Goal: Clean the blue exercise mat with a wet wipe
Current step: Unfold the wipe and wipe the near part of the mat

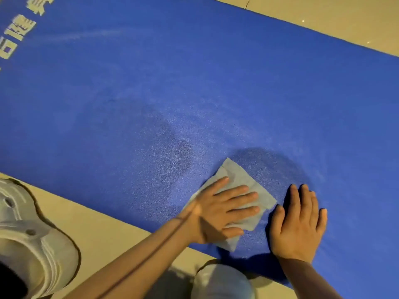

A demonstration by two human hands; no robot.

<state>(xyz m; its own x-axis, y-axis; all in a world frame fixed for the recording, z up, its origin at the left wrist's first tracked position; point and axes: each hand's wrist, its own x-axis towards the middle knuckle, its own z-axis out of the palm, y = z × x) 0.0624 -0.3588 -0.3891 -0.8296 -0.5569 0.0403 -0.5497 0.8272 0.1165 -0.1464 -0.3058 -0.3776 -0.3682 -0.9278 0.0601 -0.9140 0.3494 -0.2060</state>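
The blue exercise mat (194, 87) lies flat on a tiled floor and fills most of the view. White printed characters run along its far left end. A pale wet wipe (241, 180) lies spread on the mat near its front edge. My left hand (222, 212) presses flat on the wipe with straight fingers. My right hand (300, 223) rests flat on the bare mat just right of the wipe, fingers spread, holding nothing. Darker damp patches show on the mat around and to the left of the wipe.
Beige floor tiles (323, 16) border the mat at the top right and along the bottom left. A white shoe (32, 238) sits on the floor at the lower left. My knee in light fabric (222, 281) is at the mat's front edge.
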